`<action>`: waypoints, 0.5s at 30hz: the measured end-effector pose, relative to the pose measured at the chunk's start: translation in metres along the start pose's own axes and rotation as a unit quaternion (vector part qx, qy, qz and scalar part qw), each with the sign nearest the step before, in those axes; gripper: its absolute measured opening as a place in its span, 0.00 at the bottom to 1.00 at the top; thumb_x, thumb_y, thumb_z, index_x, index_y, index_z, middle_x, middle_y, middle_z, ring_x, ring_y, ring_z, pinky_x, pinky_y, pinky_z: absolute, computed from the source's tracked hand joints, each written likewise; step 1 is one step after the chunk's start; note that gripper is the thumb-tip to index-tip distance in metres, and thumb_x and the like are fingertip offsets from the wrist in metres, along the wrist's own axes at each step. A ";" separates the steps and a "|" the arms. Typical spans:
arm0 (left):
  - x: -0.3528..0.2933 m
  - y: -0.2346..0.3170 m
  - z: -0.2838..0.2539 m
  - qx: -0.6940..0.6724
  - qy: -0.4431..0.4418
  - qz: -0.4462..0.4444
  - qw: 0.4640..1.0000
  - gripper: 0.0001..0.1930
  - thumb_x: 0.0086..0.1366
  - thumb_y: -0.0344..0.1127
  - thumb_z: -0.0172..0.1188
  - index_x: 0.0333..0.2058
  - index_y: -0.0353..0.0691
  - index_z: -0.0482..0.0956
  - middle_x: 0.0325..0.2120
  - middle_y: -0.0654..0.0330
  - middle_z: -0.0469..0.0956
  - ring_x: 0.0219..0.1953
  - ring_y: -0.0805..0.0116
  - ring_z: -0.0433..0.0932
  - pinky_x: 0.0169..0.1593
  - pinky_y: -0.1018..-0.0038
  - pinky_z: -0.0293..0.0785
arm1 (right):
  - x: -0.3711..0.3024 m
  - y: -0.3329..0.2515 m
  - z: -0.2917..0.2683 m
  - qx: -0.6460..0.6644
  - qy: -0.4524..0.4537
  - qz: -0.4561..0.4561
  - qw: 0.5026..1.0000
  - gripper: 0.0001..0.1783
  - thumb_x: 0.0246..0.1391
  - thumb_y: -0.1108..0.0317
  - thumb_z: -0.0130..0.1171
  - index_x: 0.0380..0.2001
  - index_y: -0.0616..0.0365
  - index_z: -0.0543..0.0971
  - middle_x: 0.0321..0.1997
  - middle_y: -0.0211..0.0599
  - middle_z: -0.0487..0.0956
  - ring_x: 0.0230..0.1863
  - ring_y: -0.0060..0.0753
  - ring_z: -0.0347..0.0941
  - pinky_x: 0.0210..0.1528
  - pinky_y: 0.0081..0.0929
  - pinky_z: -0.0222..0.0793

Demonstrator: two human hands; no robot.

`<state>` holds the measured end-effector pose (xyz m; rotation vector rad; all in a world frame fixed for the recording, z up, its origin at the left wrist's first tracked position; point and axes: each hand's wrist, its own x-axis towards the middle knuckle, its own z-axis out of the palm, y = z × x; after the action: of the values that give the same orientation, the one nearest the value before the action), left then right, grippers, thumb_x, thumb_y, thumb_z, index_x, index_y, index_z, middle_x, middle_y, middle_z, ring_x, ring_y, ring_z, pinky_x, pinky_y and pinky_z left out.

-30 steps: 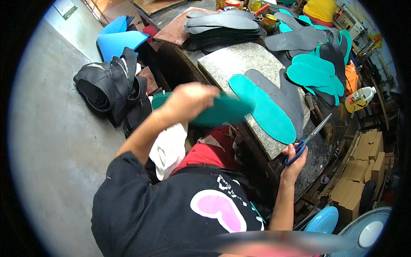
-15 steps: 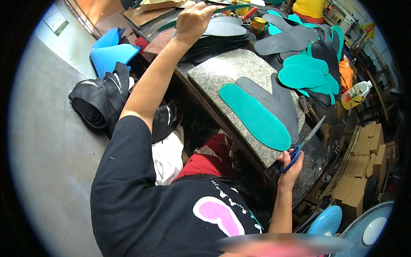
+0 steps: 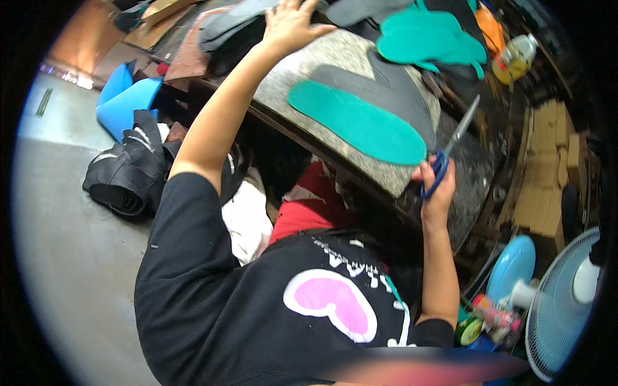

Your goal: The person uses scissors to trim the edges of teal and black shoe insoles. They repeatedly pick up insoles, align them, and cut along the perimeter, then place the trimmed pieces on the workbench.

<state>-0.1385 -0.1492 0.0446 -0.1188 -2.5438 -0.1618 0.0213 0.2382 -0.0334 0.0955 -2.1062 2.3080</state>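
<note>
My left hand (image 3: 288, 27) reaches to the far side of the work surface, fingers spread and nothing visible in them. It is beside a stack of grey insoles (image 3: 233, 24). Low at the right, my right hand (image 3: 439, 201) grips scissors (image 3: 461, 130) by their blue handles, the blades pointing up and away. Close to the scissors lies a teal insole (image 3: 357, 125) on a speckled stone slab (image 3: 278, 87). A grey insole-shaped piece (image 3: 341, 78) lies partly under it, and another dark grey piece (image 3: 402, 80) rests behind.
Several teal pieces (image 3: 431, 35) are piled beyond the slab, near a yellow-liquid bottle (image 3: 515, 58). Cardboard (image 3: 541, 174) stands at the right, with a fan (image 3: 563, 302) below. Blue sheets (image 3: 132, 103) and a black material roll (image 3: 122, 183) are at the left.
The thin teal piece in my left hand no longer shows there, and its fingers have spread. The view has shifted, so the slab sits higher. My right hand still grips the scissors.
</note>
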 end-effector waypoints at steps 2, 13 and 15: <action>-0.028 0.067 -0.015 -0.335 -0.148 0.184 0.912 0.50 0.53 0.69 0.65 0.70 0.54 0.58 0.72 0.46 0.51 0.72 0.40 0.52 0.68 0.35 0.49 | 0.000 0.002 0.000 0.029 0.004 -0.025 0.999 0.12 0.62 0.70 0.61 0.44 0.59 0.70 0.30 0.32 0.77 0.30 0.23 0.75 0.37 0.22 0.71; -0.122 0.174 -0.002 -0.254 -0.078 0.171 0.949 0.38 0.43 0.49 0.76 0.53 0.40 0.76 0.52 0.51 0.75 0.58 0.51 0.69 0.63 0.57 0.64 | -0.034 -0.024 -0.010 0.054 -0.039 0.044 0.997 0.13 0.63 0.64 0.61 0.42 0.58 0.70 0.28 0.33 0.78 0.30 0.23 0.77 0.35 0.21 0.71; -0.123 0.174 -0.002 -0.284 -0.063 0.139 0.947 0.34 0.43 0.42 0.77 0.49 0.37 0.75 0.47 0.51 0.74 0.55 0.50 0.72 0.60 0.62 0.68 | -0.053 -0.031 -0.018 0.040 -0.092 0.114 0.988 0.28 0.66 0.40 0.51 0.43 0.57 0.71 0.26 0.38 0.80 0.27 0.24 0.76 0.33 0.20 0.68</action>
<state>-0.0141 0.0168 -0.0069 -0.7253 -2.4951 -0.7927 0.0755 0.2610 -0.0068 0.0732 -2.2134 2.6091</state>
